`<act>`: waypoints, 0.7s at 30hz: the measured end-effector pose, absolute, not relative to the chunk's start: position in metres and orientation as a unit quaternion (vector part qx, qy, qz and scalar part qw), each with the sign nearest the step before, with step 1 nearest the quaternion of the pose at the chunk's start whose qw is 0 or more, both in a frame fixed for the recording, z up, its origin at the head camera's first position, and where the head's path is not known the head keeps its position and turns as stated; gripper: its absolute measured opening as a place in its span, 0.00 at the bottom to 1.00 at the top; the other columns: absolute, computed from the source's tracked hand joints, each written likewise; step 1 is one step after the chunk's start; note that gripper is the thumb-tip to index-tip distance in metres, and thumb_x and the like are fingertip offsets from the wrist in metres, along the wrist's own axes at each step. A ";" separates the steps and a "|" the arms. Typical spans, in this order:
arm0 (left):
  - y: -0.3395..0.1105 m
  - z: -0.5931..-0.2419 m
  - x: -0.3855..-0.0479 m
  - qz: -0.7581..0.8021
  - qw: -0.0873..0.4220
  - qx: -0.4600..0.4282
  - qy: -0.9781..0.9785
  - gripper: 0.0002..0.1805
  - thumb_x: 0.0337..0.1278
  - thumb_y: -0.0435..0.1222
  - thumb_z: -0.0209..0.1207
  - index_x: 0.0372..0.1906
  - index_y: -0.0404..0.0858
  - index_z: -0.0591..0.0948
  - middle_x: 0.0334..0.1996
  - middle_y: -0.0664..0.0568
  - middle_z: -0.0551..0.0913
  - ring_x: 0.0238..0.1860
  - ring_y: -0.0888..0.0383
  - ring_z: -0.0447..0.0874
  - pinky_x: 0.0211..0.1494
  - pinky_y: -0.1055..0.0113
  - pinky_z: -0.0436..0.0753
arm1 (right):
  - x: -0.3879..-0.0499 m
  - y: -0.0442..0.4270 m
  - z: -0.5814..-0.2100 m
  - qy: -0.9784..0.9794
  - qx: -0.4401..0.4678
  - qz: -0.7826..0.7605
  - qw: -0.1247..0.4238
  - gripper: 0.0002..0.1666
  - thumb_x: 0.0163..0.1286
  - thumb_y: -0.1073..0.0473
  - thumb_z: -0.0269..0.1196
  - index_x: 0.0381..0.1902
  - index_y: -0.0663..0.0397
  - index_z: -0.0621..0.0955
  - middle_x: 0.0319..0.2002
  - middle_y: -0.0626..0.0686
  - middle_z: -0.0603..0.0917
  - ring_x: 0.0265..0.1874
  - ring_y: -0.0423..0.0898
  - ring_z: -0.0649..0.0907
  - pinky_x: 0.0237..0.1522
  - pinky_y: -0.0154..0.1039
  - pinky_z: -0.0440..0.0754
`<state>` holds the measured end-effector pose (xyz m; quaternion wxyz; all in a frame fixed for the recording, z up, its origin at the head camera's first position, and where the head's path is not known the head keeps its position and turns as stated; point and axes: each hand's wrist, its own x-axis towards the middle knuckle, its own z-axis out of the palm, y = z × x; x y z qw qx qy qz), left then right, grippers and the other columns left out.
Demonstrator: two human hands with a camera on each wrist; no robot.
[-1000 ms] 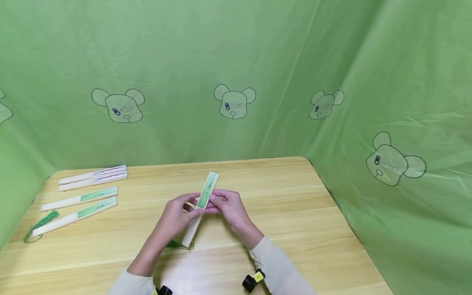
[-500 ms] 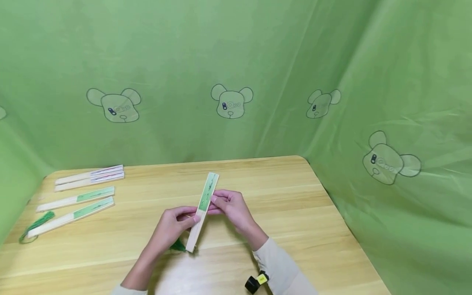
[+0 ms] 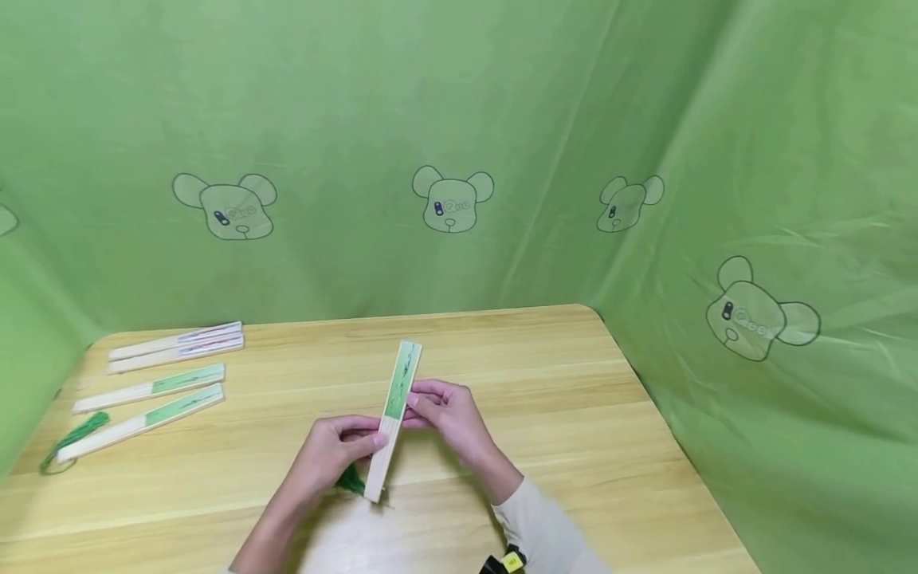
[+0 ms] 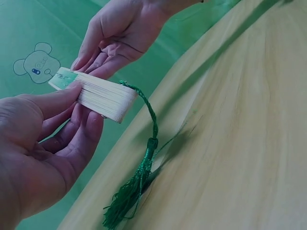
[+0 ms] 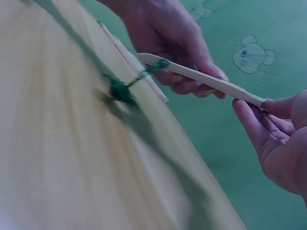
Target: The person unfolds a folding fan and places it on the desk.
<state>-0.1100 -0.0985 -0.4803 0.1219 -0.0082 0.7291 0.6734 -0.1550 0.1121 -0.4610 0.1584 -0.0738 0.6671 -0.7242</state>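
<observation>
Folded fan [image 3: 393,418], left fingers [image 4: 88,130] and right fingers [image 5: 252,122] pinching its edges, other fans [image 3: 185,405] well apart

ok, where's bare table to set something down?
Biggest patch: tabletop bordered by the right hand, sleeve and the right and far edges. Second: between the four folded fans and left hand. Crowded: left side, with those fans and a green tassel; centre, with both hands and the held fan.

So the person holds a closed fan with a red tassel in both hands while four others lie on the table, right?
Nearly: the tassel of the closed fan in the left hand and right hand is green, not red, as the left wrist view shows. The rest is right.
</observation>
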 end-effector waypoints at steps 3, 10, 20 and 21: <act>-0.097 -0.481 -0.109 0.684 0.115 -0.015 0.720 0.22 0.59 0.37 0.72 0.55 0.28 0.85 0.46 0.38 0.91 0.39 0.54 0.91 0.44 0.60 0.94 | -0.148 0.111 -0.465 0.667 -0.081 -0.721 0.166 0.20 0.73 0.67 0.64 0.59 0.75 0.79 0.50 0.72 0.88 0.38 0.45 0.92 0.52 0.47 0.93; -0.092 -0.482 -0.106 0.701 0.109 -0.033 0.704 0.20 0.59 0.34 0.72 0.54 0.28 0.85 0.42 0.39 0.91 0.35 0.53 0.91 0.42 0.57 0.95 | -0.136 0.110 -0.474 0.664 -0.080 -0.723 0.174 0.20 0.71 0.67 0.66 0.56 0.76 0.81 0.47 0.70 0.89 0.38 0.45 0.92 0.50 0.45 0.93; -0.089 -0.486 -0.103 0.726 0.110 -0.040 0.678 0.20 0.60 0.30 0.70 0.55 0.25 0.83 0.40 0.39 0.91 0.34 0.54 0.91 0.42 0.63 0.94 | -0.128 0.111 -0.474 0.667 -0.077 -0.717 0.185 0.19 0.67 0.69 0.70 0.54 0.73 0.83 0.44 0.63 0.90 0.39 0.44 0.92 0.49 0.42 0.93; -0.089 -0.487 -0.102 0.727 0.114 -0.039 0.676 0.20 0.60 0.30 0.70 0.55 0.25 0.83 0.40 0.40 0.91 0.35 0.54 0.91 0.43 0.63 0.94 | -0.127 0.111 -0.474 0.669 -0.074 -0.716 0.186 0.19 0.67 0.69 0.70 0.54 0.73 0.83 0.44 0.64 0.90 0.39 0.44 0.92 0.49 0.42 0.93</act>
